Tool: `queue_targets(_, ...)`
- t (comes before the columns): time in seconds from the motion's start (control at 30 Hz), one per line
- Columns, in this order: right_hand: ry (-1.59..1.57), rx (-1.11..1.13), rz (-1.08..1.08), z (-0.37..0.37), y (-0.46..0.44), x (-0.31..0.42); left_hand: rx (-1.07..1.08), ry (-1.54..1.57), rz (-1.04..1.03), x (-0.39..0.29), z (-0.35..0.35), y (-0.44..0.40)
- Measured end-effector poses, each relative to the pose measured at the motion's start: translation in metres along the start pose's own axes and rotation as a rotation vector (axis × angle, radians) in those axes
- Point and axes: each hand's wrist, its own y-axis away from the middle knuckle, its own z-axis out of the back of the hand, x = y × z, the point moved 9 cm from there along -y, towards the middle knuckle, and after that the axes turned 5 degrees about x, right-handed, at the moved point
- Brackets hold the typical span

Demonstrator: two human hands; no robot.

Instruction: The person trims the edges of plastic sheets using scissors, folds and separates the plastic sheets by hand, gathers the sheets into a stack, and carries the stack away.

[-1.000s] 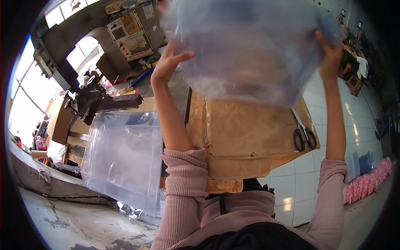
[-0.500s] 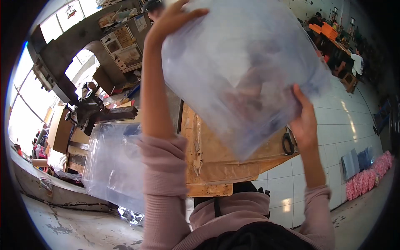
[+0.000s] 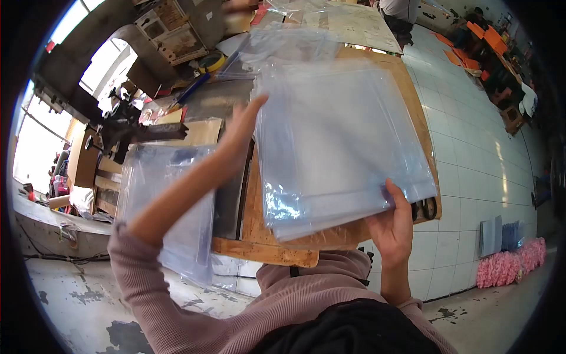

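A stack of clear plastic sheets (image 3: 342, 130) lies over the wooden board (image 3: 253, 224) in front of me. My right hand (image 3: 394, 227) grips the stack's near edge, thumb on top and fingers beneath. At the stack's left edge is my left hand (image 3: 244, 127), blurred, its thumb side against the plastic; its fingers are smeared by motion. The scissors (image 3: 427, 208) are mostly covered by the stack, with only the handles showing at its right corner. More clear plastic (image 3: 171, 206) lies to the left, below my left forearm.
A black metal clamp-like device (image 3: 127, 127) stands at the left. Yellow tape (image 3: 212, 62) and loose plastic (image 3: 283, 47) lie beyond the stack. A person (image 3: 402, 12) stands at the far end. Pink bundles (image 3: 510, 262) rest on the floor at right.
The plastic stack has come down from the raised, tilted position onto the board. My left hand has lowered to its left edge; my right hand has moved down and left, still gripping it.
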Motion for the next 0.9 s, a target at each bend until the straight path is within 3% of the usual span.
queue_targets(0.1, 0.027, -0.055, -0.070, 0.002, 0.000, -0.004, 0.160, 0.377, 0.146, 0.039, -0.019, 0.059)
queue_targets(0.23, 0.137, -0.085, -0.118, 0.013, -0.001, -0.014, 0.186, 0.447, 0.246, 0.059, -0.026, 0.073)
queue_targets(0.4, -0.072, -0.063, -0.139, 0.012, -0.007, -0.004, 0.387, 0.603, 0.261, 0.037, -0.044, 0.072)
queue_targets(0.53, -0.162, 0.006, -0.163, 0.005, -0.007, 0.000, 0.313, 0.520, 0.028, 0.005, -0.044, 0.065)
queue_targets(0.63, -0.159, 0.030, -0.142, 0.001, -0.006, 0.003, 0.334, 0.662, -0.028, -0.001, -0.040, 0.054)
queue_targets(0.73, -0.095, 0.014, -0.170, 0.014, -0.003, 0.001, 0.084, 0.325, 0.057, 0.026, -0.015, 0.045)
queue_targets(0.77, -0.057, 0.003, -0.191, 0.018, -0.001, -0.001, 0.087, 0.218, 0.074, 0.031, -0.010, 0.044)
queue_targets(0.8, 0.177, -0.062, -0.226, 0.021, 0.005, -0.002, 0.088, 0.110, 0.091, 0.035, -0.003, 0.044)
queue_targets(0.9, 0.505, 0.343, -0.572, 0.011, 0.025, -0.014, 0.112, -0.152, 0.042, 0.032, 0.010, 0.042)
